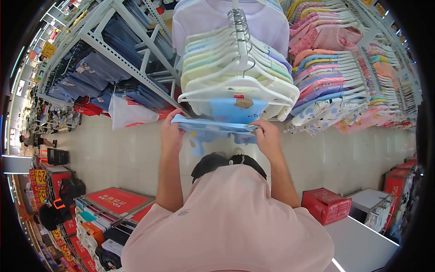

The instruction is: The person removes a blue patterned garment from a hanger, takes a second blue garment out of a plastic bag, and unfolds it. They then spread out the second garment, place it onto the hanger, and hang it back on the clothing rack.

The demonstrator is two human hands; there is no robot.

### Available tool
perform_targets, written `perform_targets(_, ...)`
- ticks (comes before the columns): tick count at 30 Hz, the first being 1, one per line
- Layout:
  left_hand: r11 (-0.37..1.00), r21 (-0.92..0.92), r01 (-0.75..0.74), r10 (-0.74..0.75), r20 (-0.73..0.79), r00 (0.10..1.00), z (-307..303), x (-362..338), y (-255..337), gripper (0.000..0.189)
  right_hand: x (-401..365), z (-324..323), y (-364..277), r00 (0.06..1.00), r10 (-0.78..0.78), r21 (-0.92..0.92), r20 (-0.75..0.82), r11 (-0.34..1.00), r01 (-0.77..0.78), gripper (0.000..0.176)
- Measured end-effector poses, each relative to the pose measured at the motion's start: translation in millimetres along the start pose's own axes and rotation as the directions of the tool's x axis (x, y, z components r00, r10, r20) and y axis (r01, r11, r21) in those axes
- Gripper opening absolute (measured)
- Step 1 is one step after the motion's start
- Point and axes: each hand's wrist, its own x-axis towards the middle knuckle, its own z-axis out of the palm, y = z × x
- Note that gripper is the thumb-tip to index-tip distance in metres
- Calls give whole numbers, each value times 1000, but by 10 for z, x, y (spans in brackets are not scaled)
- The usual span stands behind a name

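Between both hands a light blue garment (208, 124) is stretched sideways by its top edge, with patterned cloth hanging below. My left hand (171, 129) is closed on its left end, and my right hand (265, 134) pinches its right end. Just beyond it, white hangers (240, 82) with pastel clothes hang in a row on a metal arm. The front hanger bears a blue piece (233, 109) with a brown bear print; its lower part is hidden behind the garment.
Racks of blue jeans (104, 65) stand at the left, and rows of children's clothes (331, 81) hang at the right. A white bag (129, 111) hangs low at the left rack. Behind me are a red box (325, 206) and a red-topped display (118, 200).
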Motion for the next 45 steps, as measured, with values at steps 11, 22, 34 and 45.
perform_targets(11,985,82,153,-163,137,977,-167,245,-514,28,-301,291,53,907,152,165,392,959,-231,22)
perform_targets(22,946,253,203,-269,261,927,-379,514,-1183,31,-355,555,503,773,557,822,304,256,-508,30)
perform_targets(34,809,321,492,-583,324,745,-273,879,-1841,32,-473,698,1229,511,681,302,525,413,-859,29)
perform_targets(45,815,575,-64,-149,314,938,-149,1484,-3113,33,-51,907,2092,699,701,532,140,542,-650,42)
